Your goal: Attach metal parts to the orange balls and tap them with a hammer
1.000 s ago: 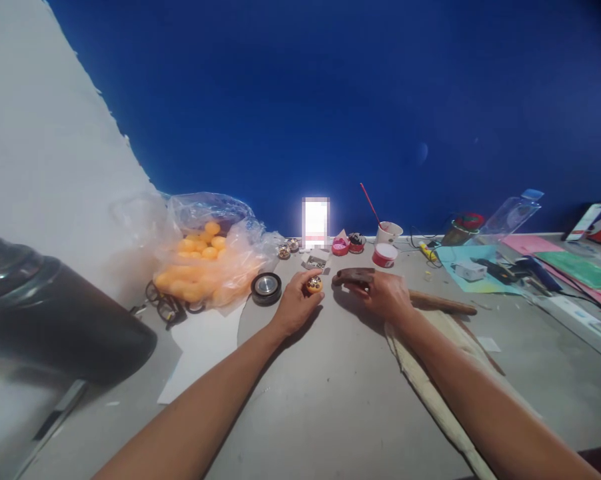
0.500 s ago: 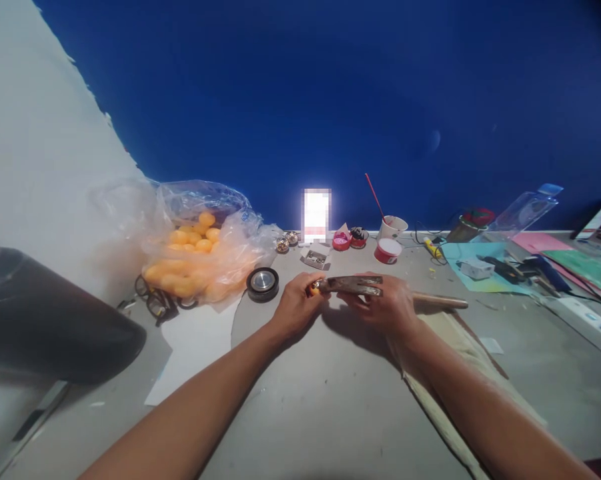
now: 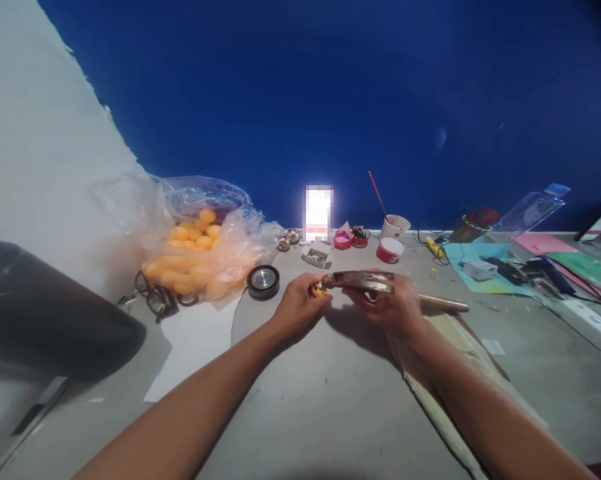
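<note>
Snugly, the left hand (image 3: 298, 303) pinches an orange ball (image 3: 321, 290), the right hand (image 3: 393, 308) curls round a hammer (image 3: 355, 278); grey tabletop (image 3: 325, 400) spreads between the forearms (image 3: 215, 383).

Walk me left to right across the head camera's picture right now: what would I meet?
Large dark-grey cylinder, clear plastic bag of round orange balls, left hand holding a small orange-and-gold ball, right hand gripping a brown claw hammer with a wooden handle, clear plastic bottle with blue cap.
</note>
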A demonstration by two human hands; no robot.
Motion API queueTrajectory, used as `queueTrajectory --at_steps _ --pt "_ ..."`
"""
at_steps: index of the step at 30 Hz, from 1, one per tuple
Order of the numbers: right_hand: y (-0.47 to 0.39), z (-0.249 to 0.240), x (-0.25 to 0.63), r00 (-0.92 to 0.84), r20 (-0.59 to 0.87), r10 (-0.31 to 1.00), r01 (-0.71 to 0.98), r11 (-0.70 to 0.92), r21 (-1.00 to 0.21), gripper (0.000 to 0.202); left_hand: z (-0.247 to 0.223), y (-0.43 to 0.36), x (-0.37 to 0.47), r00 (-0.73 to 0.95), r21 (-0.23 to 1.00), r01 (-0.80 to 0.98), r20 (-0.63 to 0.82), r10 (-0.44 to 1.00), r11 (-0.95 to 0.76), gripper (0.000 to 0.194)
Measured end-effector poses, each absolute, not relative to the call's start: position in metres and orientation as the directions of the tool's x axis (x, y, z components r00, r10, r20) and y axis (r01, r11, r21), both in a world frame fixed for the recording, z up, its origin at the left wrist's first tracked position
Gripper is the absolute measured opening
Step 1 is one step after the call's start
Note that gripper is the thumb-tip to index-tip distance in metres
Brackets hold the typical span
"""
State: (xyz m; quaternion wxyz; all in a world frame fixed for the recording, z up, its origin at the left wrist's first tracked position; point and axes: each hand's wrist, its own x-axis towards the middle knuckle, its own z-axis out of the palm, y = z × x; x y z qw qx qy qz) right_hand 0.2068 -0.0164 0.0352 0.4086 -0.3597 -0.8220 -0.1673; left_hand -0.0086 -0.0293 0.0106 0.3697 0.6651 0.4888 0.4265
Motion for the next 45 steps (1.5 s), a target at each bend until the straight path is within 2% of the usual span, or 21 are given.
queueTrajectory --at_steps 3,6,11,15,20,24,31,34,38,42,45 --pt "-0.016 0.034 0.208 -0.418 0.787 0.454 0.717 0.697 -0.022 0.027 0.010 -0.028 -0.009 0.142 0.895 0.355 0.235 0.961 -0.271 0.031" --pt "-0.017 0.035 0.209 -0.358 0.809 0.467 0.743 0.667 -0.057 0.028 0.008 -0.027 -0.009 0.144 0.917 0.329 0.185 0.972 -0.223 0.033" --pt "-0.018 0.037 0.211 -0.421 0.727 0.542 0.759 0.650 -0.045 0.026 0.008 -0.027 -0.008 0.122 0.947 0.252 0.174 0.977 -0.200 0.032" --pt "-0.017 0.039 0.213 -0.380 0.783 0.493 0.766 0.642 -0.033 0.028 0.008 -0.029 -0.007 0.115 0.983 0.143 0.101 0.988 -0.118 0.041" --pt "-0.017 0.039 0.212 -0.431 0.763 0.482 0.720 0.693 -0.032 0.027 0.006 -0.028 -0.008 0.120 0.986 0.107 0.113 0.986 -0.126 0.041" --pt "-0.017 0.039 0.211 -0.363 0.814 0.454 0.750 0.661 -0.034 0.027 0.006 -0.026 -0.010 0.141 0.978 0.130 0.143 0.980 -0.161 0.042" --pt "-0.014 0.039 0.216 -0.411 0.756 0.510 0.745 0.666 -0.044 0.025 0.008 -0.029 -0.009 0.171 0.974 0.150 0.141 0.975 -0.167 0.034" --pt "-0.013 0.038 0.217 -0.372 0.795 0.479 0.762 0.647 -0.034 0.029 0.007 -0.031 -0.008 0.209 0.979 0.156 0.101 0.973 -0.135 0.041" --pt "-0.015 0.038 0.215 -0.437 0.768 0.468 0.728 0.685 -0.003 0.027 0.003 -0.030 -0.006 0.156 0.981 0.142 0.107 0.982 -0.129 0.055" --pt "-0.016 0.040 0.216 -0.392 0.776 0.494 0.758 0.652 -0.032 0.028 0.000 -0.028 -0.006 0.081 0.957 0.259 0.115 0.990 -0.133 0.041" --pt "-0.016 0.041 0.216 -0.377 0.774 0.509 0.768 0.639 -0.046 0.030 -0.001 -0.026 -0.007 0.059 0.934 0.315 0.161 0.985 -0.171 0.038"
